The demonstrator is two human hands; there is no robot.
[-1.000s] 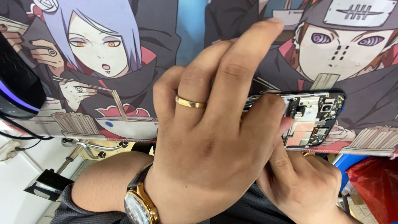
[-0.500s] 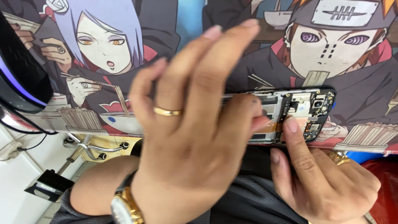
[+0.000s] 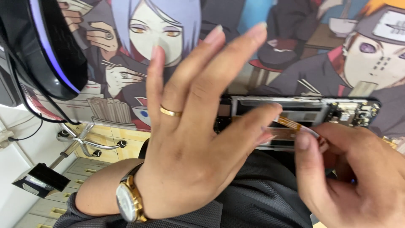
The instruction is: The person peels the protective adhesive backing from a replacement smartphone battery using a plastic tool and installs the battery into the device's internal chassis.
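Our left hand [image 3: 190, 139] is spread, thumb pressing the opened phone [image 3: 303, 116] lying just beyond it. Our right hand [image 3: 354, 177] pinches the orange flex cable [image 3: 289, 123]; we judge a sharp tug could tear it.

**Colours and patterns**

Mat [image 3: 261, 55]: printed cartoon figures, lilac hair, orange hair, dark cloaks with red patches, a blue strip. Phone [image 3: 303, 112]: black frame, grey and silver insides, a green-black board at one end. Ribbon cable [image 3: 289, 123]: orange-brown, striped. Ring [image 3: 170, 112] on left hand [image 3: 185, 160]: plain gold. Watch [image 3: 128, 198]: gold case, white dial. Lamp [image 3: 46, 46]: glossy black, violet-white glowing band. Clothing [image 3: 261, 198]: dark charcoal. Floor [image 3: 101, 139]: pale wood.
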